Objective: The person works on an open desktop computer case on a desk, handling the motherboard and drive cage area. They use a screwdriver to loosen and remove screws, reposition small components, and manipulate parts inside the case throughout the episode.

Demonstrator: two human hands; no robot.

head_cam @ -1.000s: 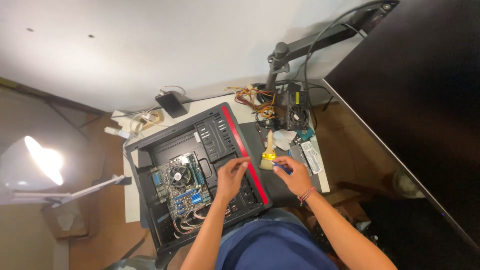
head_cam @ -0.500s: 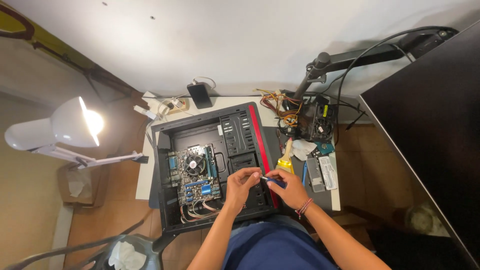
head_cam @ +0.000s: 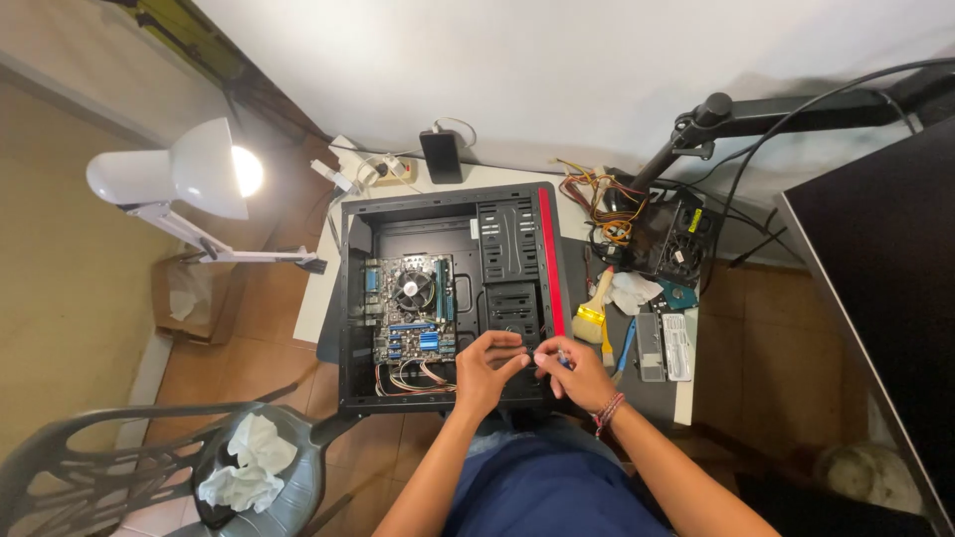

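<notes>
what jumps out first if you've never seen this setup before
The open black computer case with a red front strip lies flat at the centre of the desk, its motherboard and round cooler fan exposed on the left. Both hands meet over its near edge, left hand beside right hand. At far left a lit white desk lamp glares.

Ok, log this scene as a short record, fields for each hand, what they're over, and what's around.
left hand: over the near end of the open computer case, fingers curled
right hand: close beside the left, pinching a small dark item, too small to tell
inside case: motherboard with round cooler fan
beside case: brush, power supply
lighting: desk lamp, on
</notes>
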